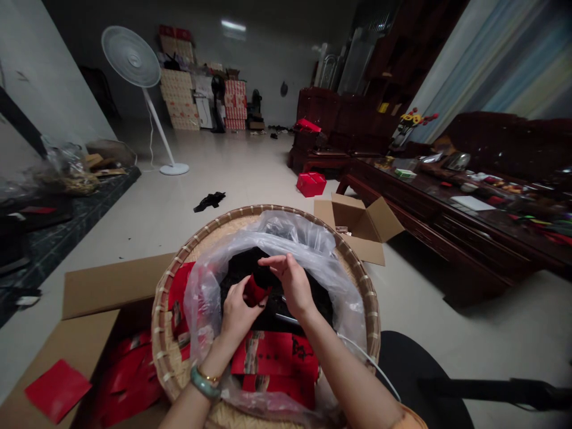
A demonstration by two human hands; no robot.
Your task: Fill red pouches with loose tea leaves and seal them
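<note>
My left hand point(240, 310) is wrapped round a small red packet point(258, 289), held upright with dark material at its top. Over the packet's mouth, my right hand point(292, 283) has its fingers stretched out, close to the dark material; I cannot tell whether they touch it. Both hands are above a clear plastic bag point(203, 292) filled with dark loose material point(241, 260), lining a round woven basket point(161, 333). Printed red packets point(274, 354) lie flat at the near side of the bag. A shiny metal edge point(287, 319) shows below my right hand.
An open carton point(89, 345) with several red packets stands at left, another open carton point(361, 223) beyond the basket at right. A black round stool point(415, 381) is at lower right. A white fan point(156, 119), a red box point(311, 184) and a long wooden table point(429, 202) stand farther off.
</note>
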